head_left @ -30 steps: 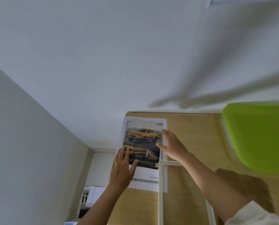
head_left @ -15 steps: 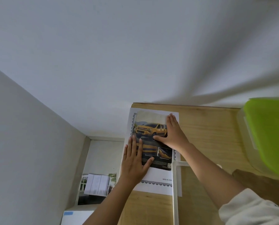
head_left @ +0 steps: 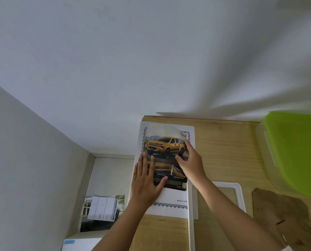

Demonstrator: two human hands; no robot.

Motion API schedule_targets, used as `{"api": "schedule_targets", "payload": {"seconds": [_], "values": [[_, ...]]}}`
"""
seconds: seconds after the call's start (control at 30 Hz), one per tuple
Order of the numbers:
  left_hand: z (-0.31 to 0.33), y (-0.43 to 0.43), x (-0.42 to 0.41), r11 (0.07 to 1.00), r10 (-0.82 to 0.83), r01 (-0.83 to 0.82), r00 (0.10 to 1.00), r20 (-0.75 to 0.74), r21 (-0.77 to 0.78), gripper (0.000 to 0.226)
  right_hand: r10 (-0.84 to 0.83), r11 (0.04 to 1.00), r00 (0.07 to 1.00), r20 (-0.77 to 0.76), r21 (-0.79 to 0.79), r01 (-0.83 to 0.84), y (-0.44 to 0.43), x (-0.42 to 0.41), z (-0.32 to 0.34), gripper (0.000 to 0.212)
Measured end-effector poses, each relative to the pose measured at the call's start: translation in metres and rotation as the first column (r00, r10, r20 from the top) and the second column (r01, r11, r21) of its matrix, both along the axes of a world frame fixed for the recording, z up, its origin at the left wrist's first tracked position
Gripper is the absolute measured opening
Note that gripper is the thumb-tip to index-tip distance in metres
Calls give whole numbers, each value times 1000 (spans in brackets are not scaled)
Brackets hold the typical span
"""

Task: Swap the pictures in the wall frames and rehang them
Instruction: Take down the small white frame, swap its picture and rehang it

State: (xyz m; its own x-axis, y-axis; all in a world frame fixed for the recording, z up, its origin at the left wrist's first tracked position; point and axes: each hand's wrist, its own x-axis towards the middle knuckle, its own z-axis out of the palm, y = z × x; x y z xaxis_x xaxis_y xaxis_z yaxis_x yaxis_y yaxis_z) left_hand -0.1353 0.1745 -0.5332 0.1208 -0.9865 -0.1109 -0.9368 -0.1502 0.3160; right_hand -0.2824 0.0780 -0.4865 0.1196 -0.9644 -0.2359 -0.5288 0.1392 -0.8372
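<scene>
Yellow-pickup picture (head_left: 162, 147), top-right corner curled, lies on a white bordered sheet (head_left: 169, 196). Left hand (head_left: 143, 183) presses it flat-fingered; right hand (head_left: 190, 163) at its edge, grip indeterminable.

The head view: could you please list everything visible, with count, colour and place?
truck picture: one, yellow truck, on the white sheet
white sheet: one, white, table's left end
frame: one, white, right of the sheet
table: one, light wood, against the wall
lidded box: one, green lid, table's right
board: one, brown, right of the frame
brochure: one, white and dark, below table's left
left hand: one, flat on picture's lower left
right hand: one, fingers on picture's right edge
</scene>
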Motion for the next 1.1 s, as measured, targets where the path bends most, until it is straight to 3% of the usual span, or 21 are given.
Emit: {"api": "schedule_targets", "payload": {"seconds": [0.17, 0.37, 0.6, 0.7, 0.8, 0.9, 0.97, 1.1], "values": [[0, 0, 1, 1000, -1, 1, 1000, -9, 0, 83, -118, 993, 982, 149, 7, 119, 17, -1, -2, 65], [-3, 2, 3, 1000, 6, -7, 999, -40, -30, 82, -156, 987, 965, 212, 66, 145, 16, -7, 5, 58], [32, -5, -4, 987, 111, -135, 963, -244, -84, 83, -124, 989, 912, 391, 126, 80, 0, -8, 29, 58], [62, -16, -15, 976, 125, -201, 826, -550, -79, 77, -87, 990, 870, 485, 136, 24, 3, -14, 46, 55], [88, -24, -29, 984, 73, -175, 571, -818, -34, 64, -72, 988, 821, 567, 154, -20, 10, -27, 60, 55], [113, -19, -50, 990, 60, -142, 384, -921, 6, 46, -42, 982, 775, 631, 168, -84, 16, -44, 80, 49], [127, -10, -68, 990, 62, -136, 264, -963, 26, 45, -1, 980, 768, 640, 152, -125, 19, -56, 95, 50], [141, 5, -95, 981, 91, -184, 195, -977, 54, 61, 106, 977, 818, 566, 95, -193, 27, -81, 115, 49]]}}
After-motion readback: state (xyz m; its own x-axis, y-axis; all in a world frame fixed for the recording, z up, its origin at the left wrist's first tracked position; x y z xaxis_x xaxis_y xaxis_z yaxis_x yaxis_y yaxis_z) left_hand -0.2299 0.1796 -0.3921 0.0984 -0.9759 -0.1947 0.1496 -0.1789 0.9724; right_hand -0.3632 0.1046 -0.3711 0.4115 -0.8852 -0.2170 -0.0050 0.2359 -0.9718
